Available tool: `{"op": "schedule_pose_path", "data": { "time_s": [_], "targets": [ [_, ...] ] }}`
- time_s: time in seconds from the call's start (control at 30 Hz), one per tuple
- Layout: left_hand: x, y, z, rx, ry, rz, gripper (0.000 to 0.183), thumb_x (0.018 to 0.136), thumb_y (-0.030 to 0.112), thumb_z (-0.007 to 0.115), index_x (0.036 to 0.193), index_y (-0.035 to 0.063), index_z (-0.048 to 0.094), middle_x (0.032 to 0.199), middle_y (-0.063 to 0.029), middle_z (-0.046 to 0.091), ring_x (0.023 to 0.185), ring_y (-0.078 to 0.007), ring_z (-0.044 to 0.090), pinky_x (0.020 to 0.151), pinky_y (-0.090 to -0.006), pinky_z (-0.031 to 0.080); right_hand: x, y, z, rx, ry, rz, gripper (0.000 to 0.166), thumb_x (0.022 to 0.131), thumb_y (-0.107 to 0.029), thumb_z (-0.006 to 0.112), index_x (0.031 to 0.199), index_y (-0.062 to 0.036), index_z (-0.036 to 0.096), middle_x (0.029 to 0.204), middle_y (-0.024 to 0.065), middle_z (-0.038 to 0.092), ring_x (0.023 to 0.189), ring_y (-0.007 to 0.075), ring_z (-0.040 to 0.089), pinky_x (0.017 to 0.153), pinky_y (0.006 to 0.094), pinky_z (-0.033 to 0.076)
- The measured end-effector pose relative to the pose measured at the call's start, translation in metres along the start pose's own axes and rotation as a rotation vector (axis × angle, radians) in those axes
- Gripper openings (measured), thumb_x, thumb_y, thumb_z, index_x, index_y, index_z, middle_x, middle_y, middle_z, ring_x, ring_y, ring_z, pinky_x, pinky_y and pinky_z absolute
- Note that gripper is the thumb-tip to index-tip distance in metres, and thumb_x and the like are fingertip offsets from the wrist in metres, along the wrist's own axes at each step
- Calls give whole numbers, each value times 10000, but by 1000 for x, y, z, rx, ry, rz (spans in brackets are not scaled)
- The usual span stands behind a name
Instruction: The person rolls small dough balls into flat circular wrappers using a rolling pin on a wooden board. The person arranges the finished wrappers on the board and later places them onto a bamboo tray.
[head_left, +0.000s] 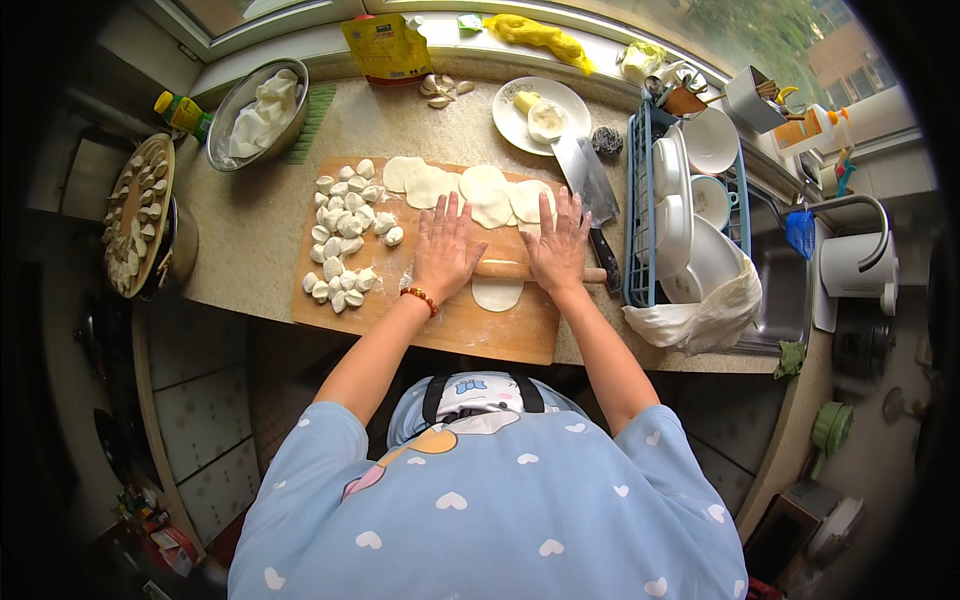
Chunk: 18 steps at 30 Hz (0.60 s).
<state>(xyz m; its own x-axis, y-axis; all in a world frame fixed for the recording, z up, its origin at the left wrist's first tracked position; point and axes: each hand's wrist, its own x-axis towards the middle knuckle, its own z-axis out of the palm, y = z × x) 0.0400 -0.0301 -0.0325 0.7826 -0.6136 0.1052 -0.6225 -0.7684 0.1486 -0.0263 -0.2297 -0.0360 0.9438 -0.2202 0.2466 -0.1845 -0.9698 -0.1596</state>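
Observation:
A wooden rolling pin (504, 271) lies across a round dough wrapper (498, 295) on the wooden board (450, 327). My left hand (444, 251) presses flat at the pin's left end, which its palm hides. Farther right, my right hand (556, 247) lies over the pin, whose tip sticks out beyond the wrist. Both hands have their fingers stretched forward, not wrapped around the wood. Just past my fingertips, several flat dough wrappers (486, 191) overlap in a row. Many small floured dough pieces (349, 223) cover the board's left side.
A cleaver (589, 184) lies along the board's right edge, beside a blue dish rack (640, 225) full of crockery. Behind are a plate (506, 124), garlic cloves (442, 91) and a yellow pouch (386, 49). Leftward stand a metal bowl (298, 112) and a round tray of dumplings (142, 214).

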Motion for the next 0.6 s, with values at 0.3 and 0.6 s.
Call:
{"op": "schedule_pose_path", "data": {
  "time_s": [0.3,0.6],
  "targets": [
    [-28,10,-7,-11,-50,109,698,947,524,355,1474,74,274,1558,-150,159,1454,-296,83,1151,-527,33,-49,-8,-13,-7,-152,34,753,901,-545,448,1492,-136,224,1559,149,103,1446,329,68,1142,546,63],
    [-20,5,-5,-60,-54,118,673,958,499,352,1458,51,299,1554,-162,166,1445,-307,118,1161,-477,83,-49,-12,-24,76,-126,-12,689,906,-470,494,1455,-111,283,1541,160,153,1426,362,128,1132,545,122]
  ]
}}
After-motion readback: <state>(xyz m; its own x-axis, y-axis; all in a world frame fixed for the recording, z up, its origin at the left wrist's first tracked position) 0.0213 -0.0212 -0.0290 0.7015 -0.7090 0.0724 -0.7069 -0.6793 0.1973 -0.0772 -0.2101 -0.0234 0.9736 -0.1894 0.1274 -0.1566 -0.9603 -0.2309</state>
